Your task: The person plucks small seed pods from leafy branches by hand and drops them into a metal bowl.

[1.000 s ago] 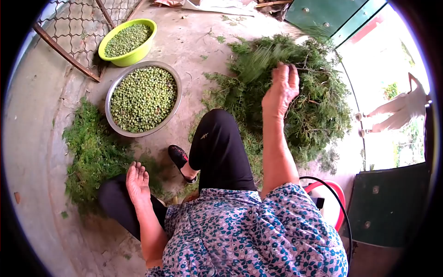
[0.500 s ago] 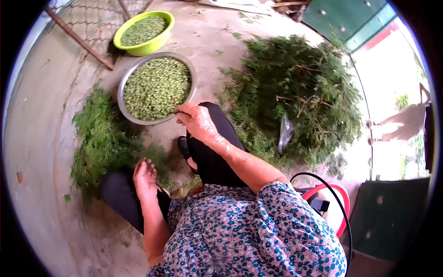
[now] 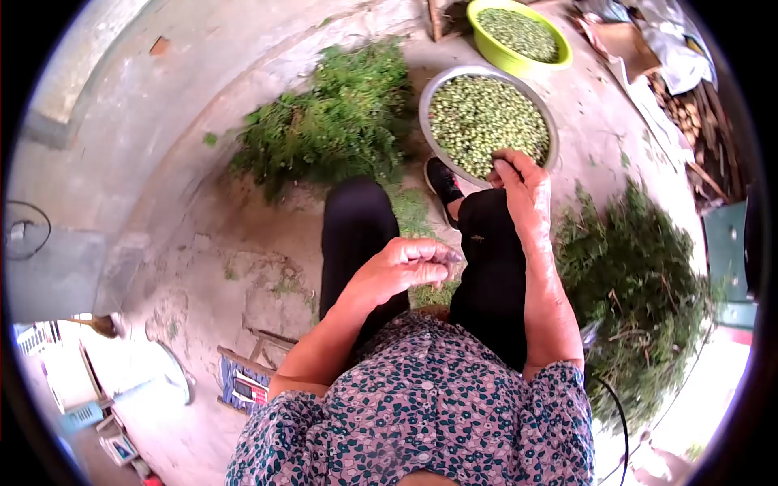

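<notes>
My right hand (image 3: 527, 190) is closed at the near rim of a metal basin (image 3: 551, 154) full of small green fruits (image 3: 486, 121); what its fingertips pinch, if anything, is too small to name. Above my lap, between the knees, my left hand (image 3: 413, 263) has its fingers curled together, and nothing can be made out in it. A pile of bright green sprigs (image 3: 332, 113) lies on the floor left of the basin. The larger heap of darker green branches (image 3: 632, 275) is at the right, beside my right forearm.
Behind the metal basin is a yellow-green basin (image 3: 494, 57) of green fruits. Stacked wood (image 3: 701, 121) and plastic sheeting (image 3: 673, 57) lie at the upper right. A small chair (image 3: 251, 373) stands at the lower left. A black cable (image 3: 620, 413) curves at the lower right.
The view has swung left, so the basins and piles appear farther right. My right hand came from the branch heap to the metal basin. My left hand has moved in between my knees.
</notes>
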